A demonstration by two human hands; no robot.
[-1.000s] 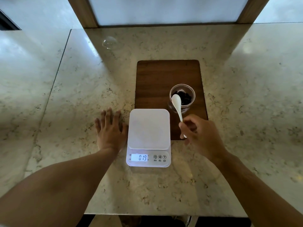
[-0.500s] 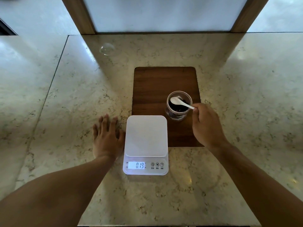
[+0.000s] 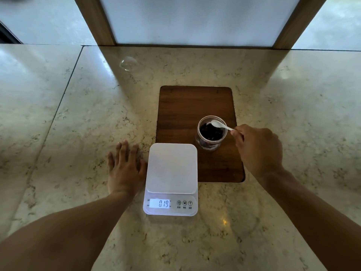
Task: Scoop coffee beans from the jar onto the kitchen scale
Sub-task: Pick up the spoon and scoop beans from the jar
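A clear glass jar of dark coffee beans stands on a dark wooden board. My right hand pinches the handle of a small white spoon, whose bowl sits over the far rim inside the jar's mouth. The white kitchen scale lies just left of the jar, its platform bare and its lit display reading 0.19. My left hand rests flat on the marble counter, fingers spread, touching the scale's left side.
The counter is pale marble with a seam running down its left part. A clear glass lid lies at the back left. A wooden-framed white panel rises along the back edge.
My right hand carried the spoon from in front of the jar round to its right side, and the spoon's bowl moved into the jar's mouth. The left hand and scale stayed put.
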